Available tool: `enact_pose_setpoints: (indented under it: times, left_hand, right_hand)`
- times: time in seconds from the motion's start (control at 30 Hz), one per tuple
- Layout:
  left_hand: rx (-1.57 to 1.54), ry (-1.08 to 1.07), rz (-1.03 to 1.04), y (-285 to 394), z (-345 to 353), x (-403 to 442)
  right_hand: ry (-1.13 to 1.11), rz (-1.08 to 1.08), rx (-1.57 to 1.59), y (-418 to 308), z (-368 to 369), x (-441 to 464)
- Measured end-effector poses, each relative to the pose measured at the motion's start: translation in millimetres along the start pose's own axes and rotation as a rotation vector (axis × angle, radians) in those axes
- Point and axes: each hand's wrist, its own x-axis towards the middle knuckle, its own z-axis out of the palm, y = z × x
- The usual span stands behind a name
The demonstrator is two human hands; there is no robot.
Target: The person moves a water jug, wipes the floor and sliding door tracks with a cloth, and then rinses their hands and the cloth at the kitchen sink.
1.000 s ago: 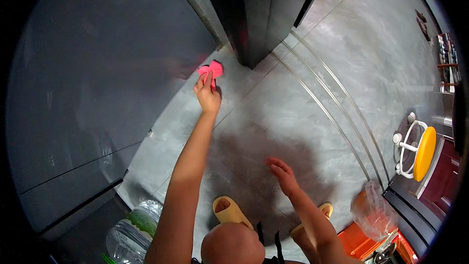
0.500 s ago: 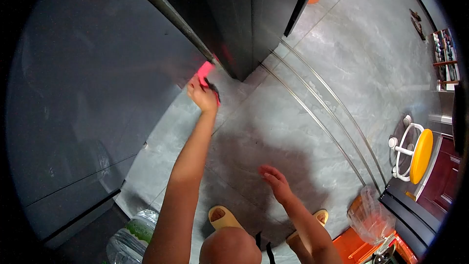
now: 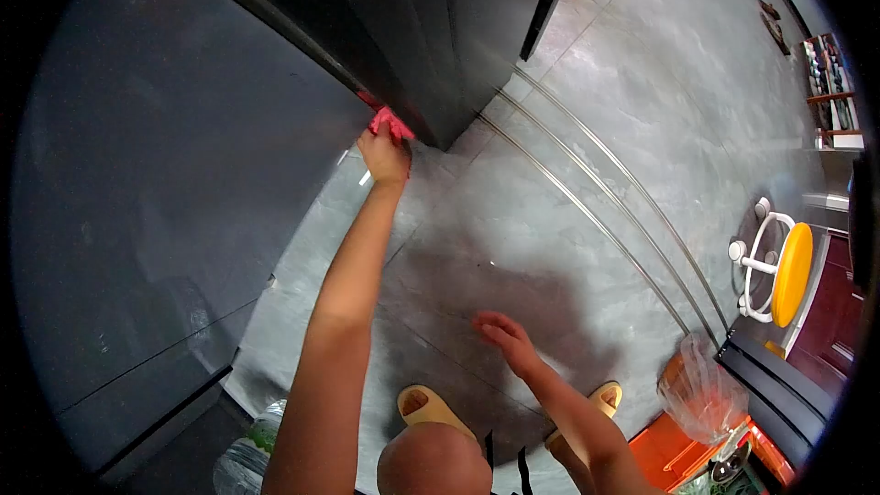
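My left hand (image 3: 386, 158) reaches far forward, its fingers closed on a crumpled pink cloth (image 3: 392, 124). The cloth is against the lower end of the dark edge strip (image 3: 302, 37), where a large grey panel (image 3: 183, 128) meets the dark upright frame (image 3: 431, 55). Part of the cloth is hidden behind my fingers. Over the floor in front of my feet hangs my right hand (image 3: 502, 337), its fingers stretched out and holding nothing.
Curved-looking metal tracks (image 3: 596, 179) run across the grey tiled floor (image 3: 458, 220). A yellow-seated stool (image 3: 792, 275) stands at right. At lower right is an orange crate (image 3: 665, 454) with a clear plastic bag (image 3: 701, 394); wrapped bottles (image 3: 247, 458) stand at lower left.
My left hand has moved slightly up with the pink cloth, which now looks bunched against the strip's end. My right hand has shifted slightly left. The view has tilted a little.
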Motion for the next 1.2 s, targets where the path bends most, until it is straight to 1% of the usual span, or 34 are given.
enact_pose_setpoints:
  times: [0.1,0.2,0.3,0.33,0.43,0.53,0.63,0.73,0.83,0.87,0.97,1.03,1.07,1.17,1.2]
  left_hand:
    - [-0.008,0.202,0.222,-5.1,12.0,-10.7]
    - [-0.135,0.103,0.384,-4.4,-11.6,-40.3]
    - [-0.395,-0.188,0.432,-25.4,-26.7,-60.1]
    - [-0.53,-0.181,0.298,-26.6,-28.2,-62.3]
    - [-0.163,0.165,0.242,-20.6,-21.6,-30.0]
    - [0.048,0.108,0.155,1.2,-2.2,-22.6]
    - [-0.017,0.067,0.162,17.3,2.1,-68.9]
    - [-0.267,-0.036,0.47,-1.9,-14.2,-99.1]
    - [-0.265,0.114,0.286,-8.5,-32.3,-86.6]
    - [-0.258,0.09,0.158,-6.8,-38.2,-73.4]
    - [-0.12,0.332,0.111,-22.9,-2.5,-30.0]
    - [-0.003,0.293,-0.042,-4.9,13.9,-7.9]
    - [0.056,0.269,-0.119,0.0,18.9,-4.0]
    - [0.194,0.073,-0.006,-2.5,10.2,-14.9]
    - [0.182,0.036,0.172,-3.6,3.2,-25.2]
  right_hand:
    - [0.0,-0.006,0.013,-1.4,0.8,-0.3]
    - [0.002,-0.041,0.029,-2.2,5.3,-2.4]
    - [-0.015,-0.078,-0.044,-1.7,-1.1,-0.9]
    - [-0.017,-0.084,-0.068,2.0,-0.7,-0.6]
    - [0.005,-0.023,0.029,4.4,-2.0,-8.8]
    - [0.037,-0.03,-0.077,1.8,-3.1,-15.9]
    - [0.046,-0.036,0.021,7.3,-5.5,-22.6]
    - [0.094,-0.061,-0.018,6.3,-3.5,-25.0]
    - [0.05,-0.043,0.106,8.8,-2.8,-25.5]
    - [0.056,-0.045,0.086,14.4,-2.8,-26.0]
    - [0.074,-0.049,-0.007,25.4,-4.4,-25.6]
    - [0.083,-0.026,-0.1,22.8,0.6,-28.8]
    - [0.078,-0.028,-0.066,22.8,2.2,-28.9]
    - [0.064,-0.019,0.005,27.3,6.9,-38.6]
    - [0.058,-0.031,0.005,26.9,8.9,-38.1]
